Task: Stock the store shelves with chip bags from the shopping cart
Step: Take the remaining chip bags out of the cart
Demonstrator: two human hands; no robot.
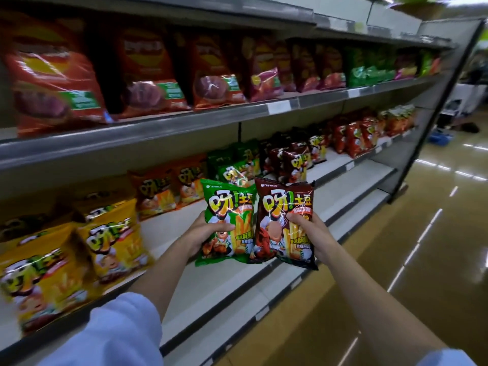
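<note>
While both arms reach toward the shelf unit point(184, 128), its stock runs in tiers: large red bags point(148, 75) on the upper shelf, yellow bags point(111, 233), orange bags point(169, 186), green and brown packs on the middle shelf point(211, 281). Left hand point(204, 235): fingers curled round the green bag point(227, 223), thumb across its front. Right hand point(307, 232): fingers curled round the brown bag point(284, 223), gripping its right edge. Both bags are upright, long axis vertical, printed fronts facing the camera, side by side with edges touching, held in front of the middle shelf, below the matching green and brown rows.
</note>
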